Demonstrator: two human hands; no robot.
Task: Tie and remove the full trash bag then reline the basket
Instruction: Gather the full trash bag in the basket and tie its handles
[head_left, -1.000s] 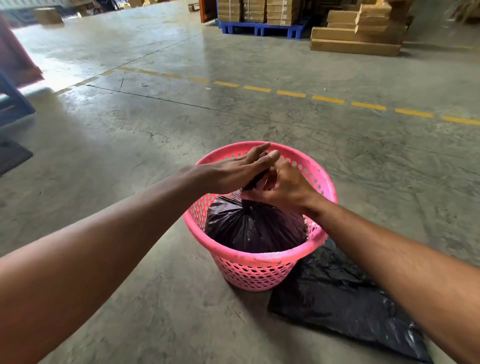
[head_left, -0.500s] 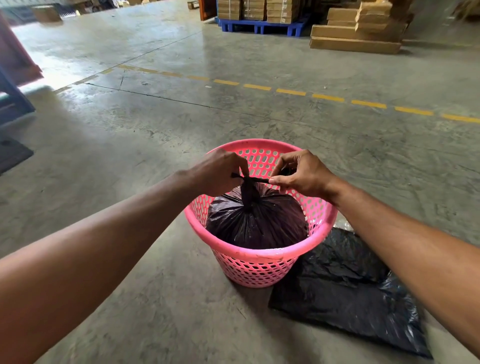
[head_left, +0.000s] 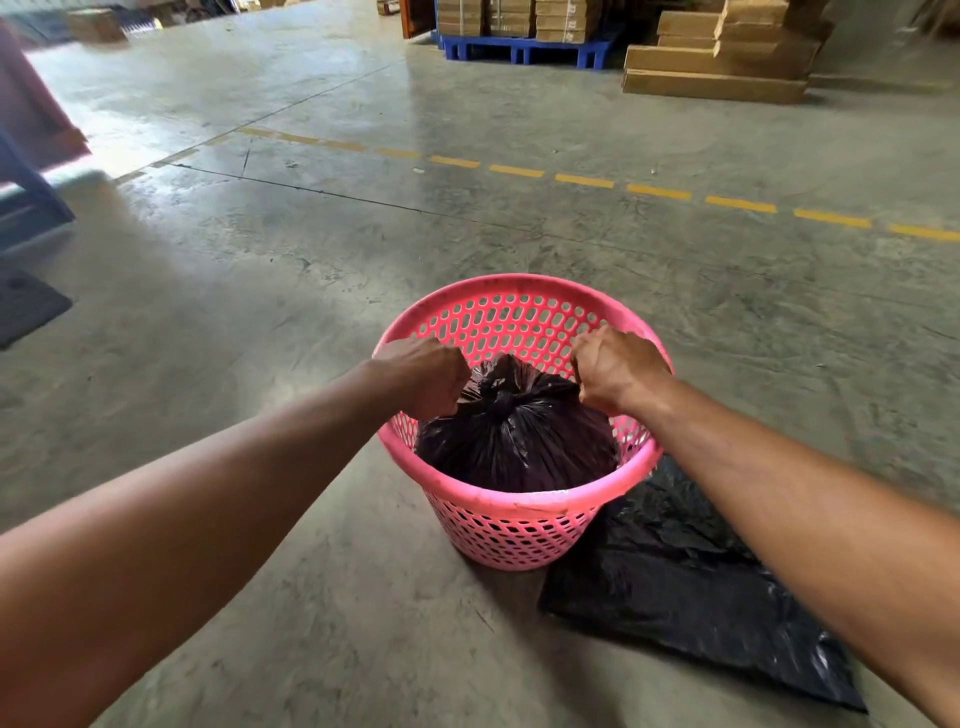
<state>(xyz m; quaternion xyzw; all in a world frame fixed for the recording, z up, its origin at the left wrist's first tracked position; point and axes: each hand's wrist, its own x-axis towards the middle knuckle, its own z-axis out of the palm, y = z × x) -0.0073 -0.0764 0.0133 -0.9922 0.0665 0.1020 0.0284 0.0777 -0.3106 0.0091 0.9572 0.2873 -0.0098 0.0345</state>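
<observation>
The floor (head_left: 311, 519) is bare grey concrete, scuffed and faintly glossy, crossed by a dashed yellow line (head_left: 587, 181) in the far half. Beyond it, cardboard boxes sit on a blue pallet (head_left: 519, 52), with flat brown cartons (head_left: 722, 62) stacked to the right. A dark mat (head_left: 26, 306) lies at the far left.

The pink basket (head_left: 524, 501) stands on the floor at centre, the full black trash bag (head_left: 514, 447) inside it. A spare black liner (head_left: 691, 613) lies flat just beside the basket, near right.

The left hand (head_left: 423, 376) and right hand (head_left: 618, 369) are both fisted, each pinching a tail of the bag's neck — pulled outward. Half a second ago the hands were close together over the bag; now they sit well apart, and a knot (head_left: 501, 402) shows between them.
</observation>
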